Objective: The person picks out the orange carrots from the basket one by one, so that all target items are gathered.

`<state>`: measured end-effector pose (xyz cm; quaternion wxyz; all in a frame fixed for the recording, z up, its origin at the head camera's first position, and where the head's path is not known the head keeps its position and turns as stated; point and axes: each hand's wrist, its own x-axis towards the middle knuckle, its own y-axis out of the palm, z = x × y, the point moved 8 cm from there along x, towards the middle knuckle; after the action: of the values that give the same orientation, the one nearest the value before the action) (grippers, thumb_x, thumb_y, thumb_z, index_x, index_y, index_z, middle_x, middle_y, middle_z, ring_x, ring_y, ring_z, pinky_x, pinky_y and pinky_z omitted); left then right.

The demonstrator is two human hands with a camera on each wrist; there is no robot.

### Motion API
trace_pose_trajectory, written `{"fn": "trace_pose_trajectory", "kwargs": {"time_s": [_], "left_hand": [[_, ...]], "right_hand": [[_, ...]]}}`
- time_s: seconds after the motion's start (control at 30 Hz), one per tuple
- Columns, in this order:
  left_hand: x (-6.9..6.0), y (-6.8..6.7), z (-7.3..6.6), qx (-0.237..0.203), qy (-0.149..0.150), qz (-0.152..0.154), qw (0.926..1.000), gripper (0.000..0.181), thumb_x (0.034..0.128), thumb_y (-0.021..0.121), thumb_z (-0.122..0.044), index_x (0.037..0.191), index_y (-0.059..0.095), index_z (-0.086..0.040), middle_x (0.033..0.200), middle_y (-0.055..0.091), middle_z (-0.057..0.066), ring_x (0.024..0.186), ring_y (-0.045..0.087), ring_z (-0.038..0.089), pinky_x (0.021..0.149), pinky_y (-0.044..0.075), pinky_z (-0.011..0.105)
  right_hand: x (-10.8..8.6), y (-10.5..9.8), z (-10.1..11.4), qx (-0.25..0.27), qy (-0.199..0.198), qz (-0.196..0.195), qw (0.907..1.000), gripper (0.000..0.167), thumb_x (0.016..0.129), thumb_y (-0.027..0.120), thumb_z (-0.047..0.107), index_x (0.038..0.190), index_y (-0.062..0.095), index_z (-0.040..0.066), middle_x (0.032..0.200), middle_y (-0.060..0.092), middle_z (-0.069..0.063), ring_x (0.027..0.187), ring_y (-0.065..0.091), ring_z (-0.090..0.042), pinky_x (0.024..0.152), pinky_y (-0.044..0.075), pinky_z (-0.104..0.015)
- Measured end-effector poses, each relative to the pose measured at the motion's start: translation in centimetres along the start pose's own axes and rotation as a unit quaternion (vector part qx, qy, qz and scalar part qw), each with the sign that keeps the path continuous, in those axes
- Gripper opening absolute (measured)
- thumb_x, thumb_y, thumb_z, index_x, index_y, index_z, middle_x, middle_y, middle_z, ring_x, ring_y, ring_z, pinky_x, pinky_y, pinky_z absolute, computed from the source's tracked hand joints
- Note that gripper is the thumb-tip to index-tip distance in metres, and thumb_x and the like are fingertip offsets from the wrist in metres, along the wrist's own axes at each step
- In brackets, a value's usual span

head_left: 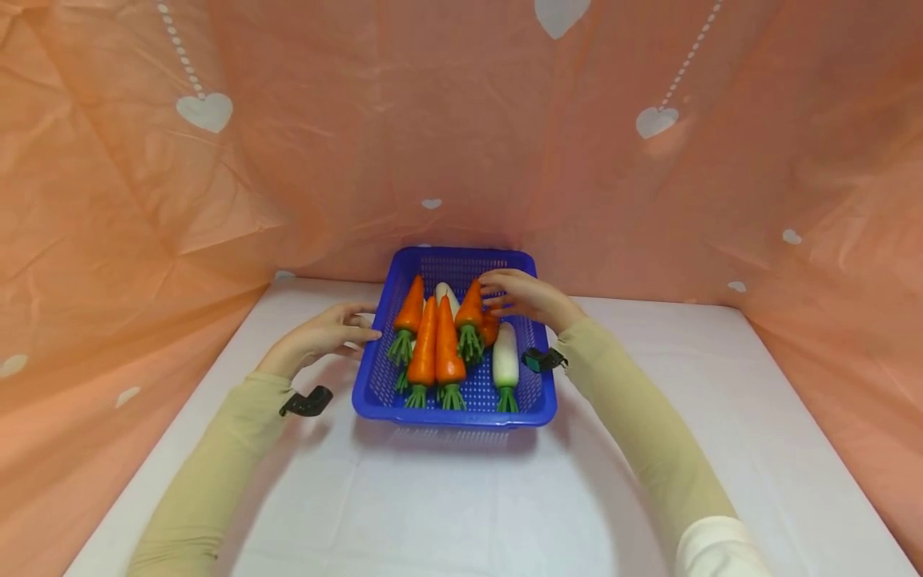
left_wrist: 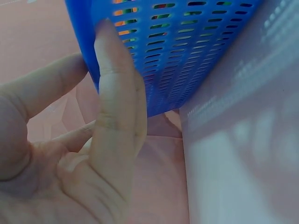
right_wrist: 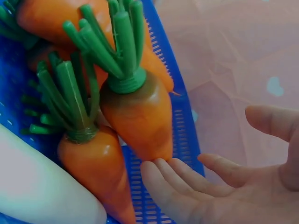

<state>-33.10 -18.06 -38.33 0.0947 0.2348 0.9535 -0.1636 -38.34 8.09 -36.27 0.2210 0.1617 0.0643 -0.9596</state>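
A blue plastic basket holds several carrots with green stem tufts and a white radish. Another pale radish lies partly hidden behind the carrots. At the basket's left side, my left hand touches the rim, fingers fairly straight along the slotted outer wall. Over the basket's right side reaches my right hand. Its straight fingertips meet the narrow end of one carrot, with the thumb spread apart. A second carrot lies beside that one, next to the radish.
The basket stands on a white-covered table, near its back edge. An orange-pink curtain with white hearts surrounds the back and sides. Dark devices are worn at the left wrist and right wrist.
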Motion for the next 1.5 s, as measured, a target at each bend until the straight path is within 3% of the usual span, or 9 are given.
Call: {"fn": "trace_pose_trajectory", "kwargs": {"time_s": [0.53, 0.7, 0.87, 1.03, 1.13, 1.2, 1.3, 1.5], "left_hand": [[0.0, 0.0, -0.1, -0.008, -0.003, 0.008, 0.9999, 0.068, 0.0937, 0.060, -0.007, 0.146, 0.020, 0.008, 0.100, 0.060, 0.014, 0.078, 0.064, 0.018, 0.073, 0.056, 0.037], [0.1, 0.0, 0.1, -0.001, -0.007, 0.004, 1.0000, 0.066, 0.0939, 0.060, -0.007, 0.146, 0.021, 0.007, 0.099, 0.060, 0.013, 0.078, 0.064, 0.018, 0.074, 0.056, 0.038], [0.1, 0.0, 0.1, -0.002, -0.008, 0.003, 1.0000, 0.066, 0.0939, 0.060, -0.007, 0.146, 0.021, 0.006, 0.098, 0.060, 0.013, 0.078, 0.064, 0.018, 0.074, 0.056, 0.038], [0.1, 0.0, 0.0, -0.002, -0.005, 0.004, 1.0000, 0.067, 0.0938, 0.060, -0.006, 0.146, 0.021, 0.007, 0.096, 0.059, 0.012, 0.077, 0.063, 0.018, 0.073, 0.056, 0.037], [0.1, 0.0, 0.1, -0.003, -0.006, 0.003, 1.0000, 0.067, 0.0935, 0.060, -0.006, 0.146, 0.021, 0.007, 0.096, 0.059, 0.012, 0.077, 0.063, 0.018, 0.073, 0.056, 0.037], [0.1, 0.0, 0.1, -0.002, -0.006, 0.001, 1.0000, 0.067, 0.0933, 0.061, -0.007, 0.146, 0.022, 0.007, 0.096, 0.060, 0.012, 0.077, 0.063, 0.018, 0.073, 0.056, 0.037], [0.1, 0.0, 0.0, -0.001, -0.003, 0.002, 1.0000, 0.067, 0.0931, 0.061, -0.007, 0.145, 0.022, 0.007, 0.096, 0.060, 0.012, 0.076, 0.063, 0.018, 0.074, 0.056, 0.038], [-0.1, 0.1, -0.2, -0.003, 0.002, 0.007, 1.0000, 0.066, 0.0934, 0.061, -0.007, 0.145, 0.022, 0.008, 0.095, 0.060, 0.012, 0.076, 0.062, 0.018, 0.076, 0.055, 0.041]], "right_hand": [[2.7, 0.6, -2.1, -0.022, 0.038, 0.011, 0.9990, 0.051, 0.098, 0.053, 0.018, 0.139, 0.036, -0.008, 0.136, 0.044, -0.027, 0.123, 0.048, -0.037, 0.102, 0.040, -0.042], [2.7, 0.8, -2.2, -0.030, 0.034, 0.012, 0.9989, 0.065, 0.094, 0.058, 0.010, 0.145, 0.022, -0.009, 0.138, 0.041, -0.026, 0.114, 0.054, -0.031, 0.101, 0.040, -0.039], [2.8, 1.3, -2.1, -0.062, 0.032, 0.023, 0.9973, 0.067, 0.092, 0.061, 0.008, 0.144, 0.023, -0.010, 0.134, 0.046, -0.025, 0.104, 0.058, -0.024, 0.100, 0.042, -0.036], [2.7, 2.0, -1.7, -0.118, 0.028, 0.031, 0.9922, 0.065, 0.091, 0.064, 0.014, 0.142, 0.032, -0.009, 0.137, 0.046, -0.022, 0.115, 0.055, -0.027, 0.100, 0.041, -0.037], [2.6, 2.1, -1.5, -0.158, 0.028, 0.016, 0.9869, 0.063, 0.089, 0.068, 0.019, 0.139, 0.038, -0.007, 0.128, 0.052, -0.015, 0.105, 0.058, -0.022, 0.096, 0.045, -0.034], [2.7, 2.3, -1.4, -0.181, 0.027, 0.005, 0.9831, 0.061, 0.089, 0.069, 0.021, 0.137, 0.042, -0.006, 0.111, 0.057, -0.011, 0.085, 0.058, -0.017, 0.088, 0.048, -0.029], [2.9, 2.4, -1.5, -0.194, 0.030, -0.007, 0.9804, 0.063, 0.087, 0.070, 0.021, 0.137, 0.043, -0.005, 0.091, 0.054, -0.005, 0.066, 0.048, -0.013, 0.075, 0.046, -0.025], [3.1, 2.6, -1.6, -0.176, 0.038, 0.001, 0.9836, 0.075, 0.083, 0.074, 0.017, 0.144, 0.034, -0.001, 0.108, 0.050, -0.005, 0.072, 0.049, -0.012, 0.080, 0.046, -0.024]]}}
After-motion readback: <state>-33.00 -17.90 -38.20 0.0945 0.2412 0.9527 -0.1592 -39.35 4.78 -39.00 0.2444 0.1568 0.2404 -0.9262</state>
